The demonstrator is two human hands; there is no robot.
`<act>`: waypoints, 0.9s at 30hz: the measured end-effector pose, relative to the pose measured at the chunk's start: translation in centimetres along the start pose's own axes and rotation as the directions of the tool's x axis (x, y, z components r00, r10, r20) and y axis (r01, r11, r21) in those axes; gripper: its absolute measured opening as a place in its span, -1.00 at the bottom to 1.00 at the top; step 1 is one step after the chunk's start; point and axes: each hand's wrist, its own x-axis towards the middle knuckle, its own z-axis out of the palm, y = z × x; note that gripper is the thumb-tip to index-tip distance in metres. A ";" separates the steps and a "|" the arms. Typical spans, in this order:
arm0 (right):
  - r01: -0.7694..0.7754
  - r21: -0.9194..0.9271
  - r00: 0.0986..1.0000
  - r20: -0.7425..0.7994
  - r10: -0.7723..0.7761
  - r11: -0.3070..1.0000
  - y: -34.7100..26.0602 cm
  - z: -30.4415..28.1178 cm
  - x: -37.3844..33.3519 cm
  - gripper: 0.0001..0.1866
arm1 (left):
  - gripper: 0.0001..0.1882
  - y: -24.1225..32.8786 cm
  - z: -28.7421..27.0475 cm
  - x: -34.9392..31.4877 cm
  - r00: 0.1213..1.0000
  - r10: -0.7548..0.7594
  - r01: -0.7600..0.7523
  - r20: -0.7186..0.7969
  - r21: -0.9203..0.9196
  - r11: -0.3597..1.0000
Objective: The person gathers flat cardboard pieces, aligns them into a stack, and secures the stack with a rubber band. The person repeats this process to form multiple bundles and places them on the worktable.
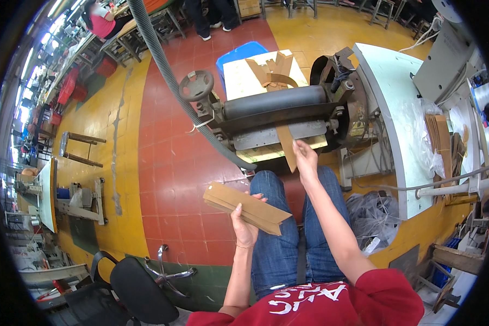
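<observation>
In my left hand (245, 225) is a small stack of flat brown strips (242, 204), held over my lap with the thumb on top and fingers beneath. My right hand (305, 158) pinches the edge of a single brown strip (286, 142) near its lower end. The strip's far end runs under the front bar of a roller machine (274, 103). A dark roller lies across the machine, with a metal feed plate (255, 140) in front. Behind the roller, several brown strips (274, 69) lie crossed on a pale board, one of them curved.
A handwheel (196, 85) stands at the machine's left end, beside a grey ribbed hose (163, 51). On the right is a white table (388, 103) with brown pieces (437, 136) near plastic wrap. A blue bin (247, 51) sits behind the machine. An office chair (141, 288) is at lower left.
</observation>
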 end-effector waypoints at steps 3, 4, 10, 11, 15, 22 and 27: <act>0.068 -0.310 0.982 -0.147 -0.119 0.948 0.0 1.1 0.2 -0.34 | -0.51 -0.1 0.7 0.1 0.998 -0.058 0.056 0.040 0.039 0.998; 0.198 -0.386 0.973 -0.032 -0.227 0.901 0.1 0.4 -1.2 -0.38 | -0.53 -0.2 0.9 0.2 0.997 -0.074 0.072 0.024 0.090 0.993; 0.000 -0.313 0.786 0.588 0.194 0.950 -2.6 -6.7 -13.2 -0.72 | -0.68 -1.8 0.6 0.8 0.999 -0.007 0.017 -0.032 0.338 0.941; 0.146 -0.389 0.777 0.614 0.138 0.910 -3.7 -7.0 -13.9 -0.78 | -0.70 -1.9 0.5 0.8 0.999 0.021 0.000 -0.042 0.440 0.898; 0.348 -0.408 0.895 0.413 -0.169 0.844 -5.6 -5.2 -11.6 -0.83 | -0.69 -1.4 1.3 0.7 0.999 0.037 -0.023 -0.039 0.311 0.950; -0.241 -0.203 0.954 0.133 0.270 0.949 -0.1 -6.0 -6.8 -0.74 | -0.63 0.3 1.5 0.7 0.999 0.027 -0.019 -0.020 0.313 0.950; -0.139 -0.235 0.972 0.154 0.178 0.962 1.0 -4.6 -4.5 -0.73 | -0.53 -0.1 -0.7 0.3 0.999 -0.047 0.043 0.014 0.196 0.980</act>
